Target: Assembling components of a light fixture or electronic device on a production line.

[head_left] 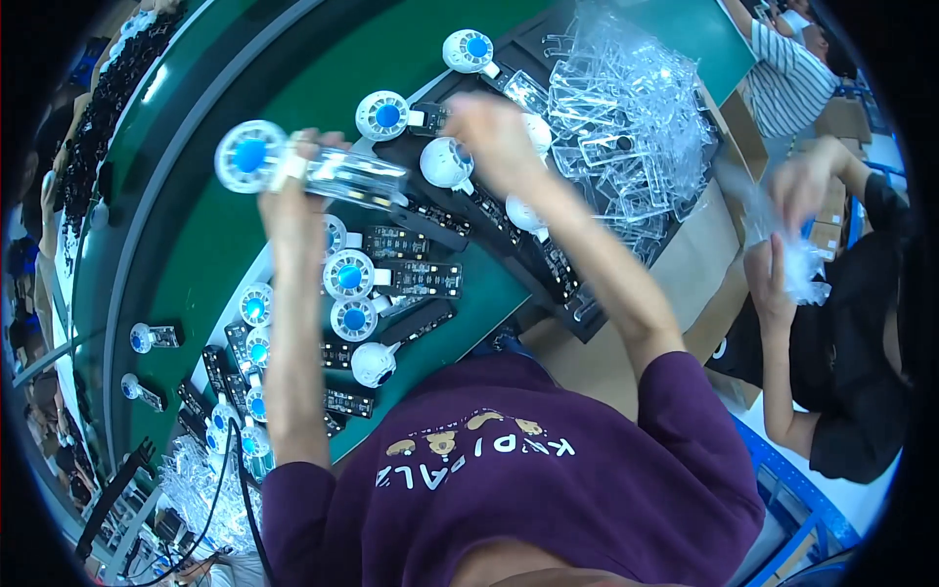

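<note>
My left hand (293, 176) is closed around the neck of a small handheld fan (250, 157), with a white slotted round head and a blue centre disc. Its handle end, in clear plastic (357, 176), points right and is smeared by motion. My right hand (494, 142) is over the dark tray, blurred, beside a white fan head (447, 162) and the black handle board (428, 119) of another fan (382, 115). Whether its fingers hold anything cannot be made out. Several more fans with black circuit-board handles, such as this one (349, 275), lie below my left hand.
Clear plastic shells (626, 127) are heaped on the dark tray (585, 321) to the right. The green table (489, 303) borders a curved grey rail (122, 225). More clear parts (201, 489) lie lower left. At right, a co-worker's hands (787, 225) hold clear plastic.
</note>
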{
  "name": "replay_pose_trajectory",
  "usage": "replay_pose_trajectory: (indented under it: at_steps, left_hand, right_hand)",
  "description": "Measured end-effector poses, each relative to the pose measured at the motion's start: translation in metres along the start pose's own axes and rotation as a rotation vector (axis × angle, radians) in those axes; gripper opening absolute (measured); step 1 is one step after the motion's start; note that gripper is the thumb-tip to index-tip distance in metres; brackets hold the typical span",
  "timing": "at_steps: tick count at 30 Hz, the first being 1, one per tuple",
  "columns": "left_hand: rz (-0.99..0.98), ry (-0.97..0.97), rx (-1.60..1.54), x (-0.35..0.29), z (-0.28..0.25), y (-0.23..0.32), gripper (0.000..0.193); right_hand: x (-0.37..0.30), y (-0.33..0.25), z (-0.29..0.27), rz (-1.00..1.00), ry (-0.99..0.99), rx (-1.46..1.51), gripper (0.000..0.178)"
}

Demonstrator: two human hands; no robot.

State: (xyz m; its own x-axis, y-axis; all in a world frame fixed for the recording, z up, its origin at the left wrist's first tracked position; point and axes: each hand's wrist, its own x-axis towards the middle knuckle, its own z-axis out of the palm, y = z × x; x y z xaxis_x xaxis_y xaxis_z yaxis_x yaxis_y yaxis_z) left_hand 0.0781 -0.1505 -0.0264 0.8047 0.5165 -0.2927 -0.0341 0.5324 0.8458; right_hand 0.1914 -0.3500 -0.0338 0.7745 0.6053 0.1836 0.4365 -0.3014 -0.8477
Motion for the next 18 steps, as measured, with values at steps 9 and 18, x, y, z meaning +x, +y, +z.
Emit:
replay_pose_trajectory:
  at_steps: [9, 18]
  left_hand:
    - [0.240, 0.510, 1.459, 0.095, -0.117, 0.007, 0.052]
    - [-0.252, -0.129, 0.824, 0.089, 0.024, -0.045, 0.061]
  right_hand:
    - [0.007, 0.089, -0.130, -0.066, -0.133, -1.074, 0.023]
    - [-0.016, 0.022, -0.150, 0.562, -0.295, -0.283, 0.024]
